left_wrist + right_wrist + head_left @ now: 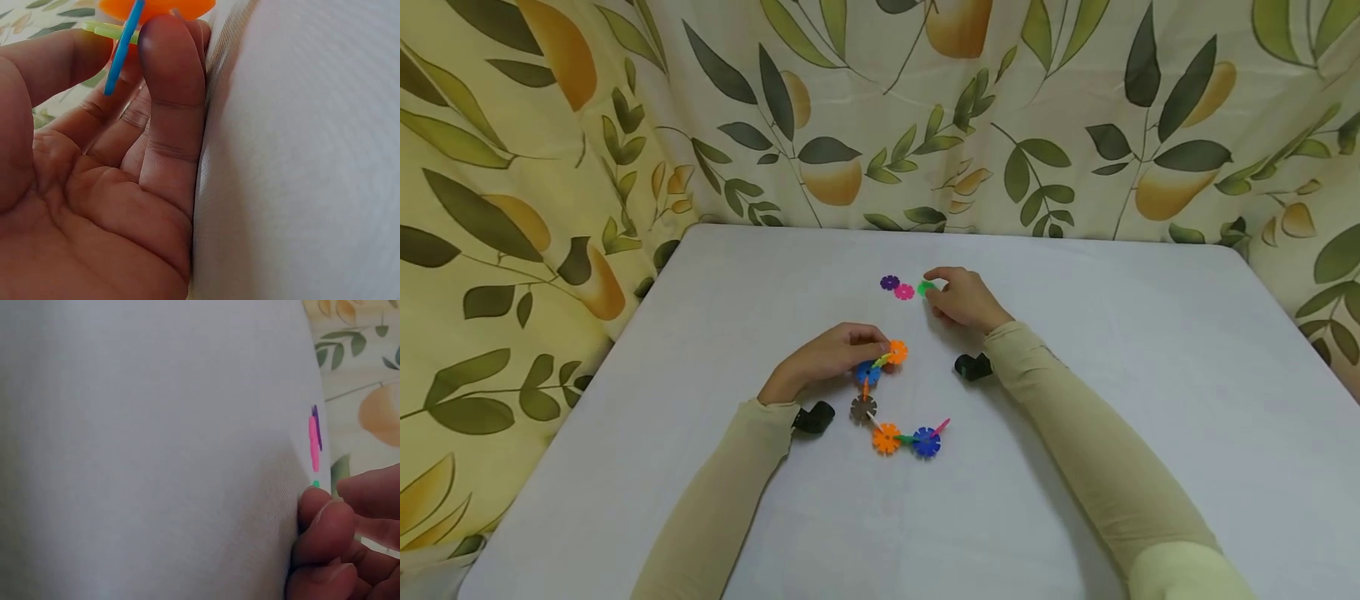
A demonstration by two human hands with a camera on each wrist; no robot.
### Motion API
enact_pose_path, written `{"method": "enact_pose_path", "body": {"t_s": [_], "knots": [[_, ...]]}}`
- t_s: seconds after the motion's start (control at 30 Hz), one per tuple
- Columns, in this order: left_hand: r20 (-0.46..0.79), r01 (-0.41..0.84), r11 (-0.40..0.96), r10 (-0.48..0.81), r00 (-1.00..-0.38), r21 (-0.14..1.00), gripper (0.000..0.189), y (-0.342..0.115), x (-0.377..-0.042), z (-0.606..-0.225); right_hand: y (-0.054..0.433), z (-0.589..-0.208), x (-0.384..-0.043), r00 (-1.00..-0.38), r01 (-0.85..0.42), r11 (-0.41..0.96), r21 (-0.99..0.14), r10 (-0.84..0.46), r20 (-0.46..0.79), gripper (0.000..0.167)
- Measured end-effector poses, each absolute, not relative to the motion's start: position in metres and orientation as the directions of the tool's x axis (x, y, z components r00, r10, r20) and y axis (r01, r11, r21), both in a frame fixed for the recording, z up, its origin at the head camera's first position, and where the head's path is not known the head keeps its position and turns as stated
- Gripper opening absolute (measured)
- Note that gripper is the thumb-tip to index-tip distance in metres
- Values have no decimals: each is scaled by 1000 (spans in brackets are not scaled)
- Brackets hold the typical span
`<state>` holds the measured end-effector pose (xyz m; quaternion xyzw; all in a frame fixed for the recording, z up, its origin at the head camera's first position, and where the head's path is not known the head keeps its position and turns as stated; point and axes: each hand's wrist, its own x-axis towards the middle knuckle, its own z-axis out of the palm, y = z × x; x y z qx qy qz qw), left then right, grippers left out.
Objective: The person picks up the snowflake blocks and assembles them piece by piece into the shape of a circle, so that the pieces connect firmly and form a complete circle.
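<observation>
Long beige sleeves [718,492] gather in slight wrinkles behind each grip, with small black rounded wrist cameras [816,418] alongside

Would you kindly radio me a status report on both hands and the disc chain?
Left hand holding disc chain near its far end. Right hand at green disc, grip unclear. Pink disc and purple disc nearby; nothing visibly blocking.

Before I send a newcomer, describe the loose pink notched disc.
Scan the far half of the white table. Between the purple notched disc and green piece at the right hand lies the pink notched disc, the trio's only pink piece.
</observation>
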<state>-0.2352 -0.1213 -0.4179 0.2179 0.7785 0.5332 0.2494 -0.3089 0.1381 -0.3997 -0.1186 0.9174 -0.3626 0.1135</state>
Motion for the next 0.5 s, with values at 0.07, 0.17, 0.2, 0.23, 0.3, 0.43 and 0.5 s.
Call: {"method": "enact_pose_path", "body": {"t_s": [0.07, 0.17, 0.2, 0.23, 0.3, 0.43, 0.5], "knots": [[-154, 78, 339, 605, -781, 938, 24, -120, -235, -418, 138, -400, -311, -946, -133, 716, -686, -298, -127, 42], [-152, 81, 344, 599, -786, 935, 23, -120, -235, -419, 138, -401, -312, -948, -138, 724, -676, -294, -122, 40], [-154, 79, 345, 597, -787, 935, 23, -120, -235, -419, 137, -401, -312, -949, -139, 728, -671, -291, -119, 38], [-153, 78, 343, 597, -787, 936, 23, -120, -235, -419, 137, -402, -312, -951, -143, 733, -665, -287, -112, 35], [-152, 73, 335, 597, -788, 939, 23, -119, -235, -419, 137, -403, -310, -955, -153, 745, -650, -281, -98, 30], [-152, 65, 327, 595, -790, 943, 22, -120, -233, -418, 136, -403, -306, -957, -167, 764, -623, -276, -83, 28], [-153, 64, 328, 594, -790, 942, 22, -120, -233, -418, 136, -403, -304, -958, -162, 765, -623, -273, -85, 30]]}}
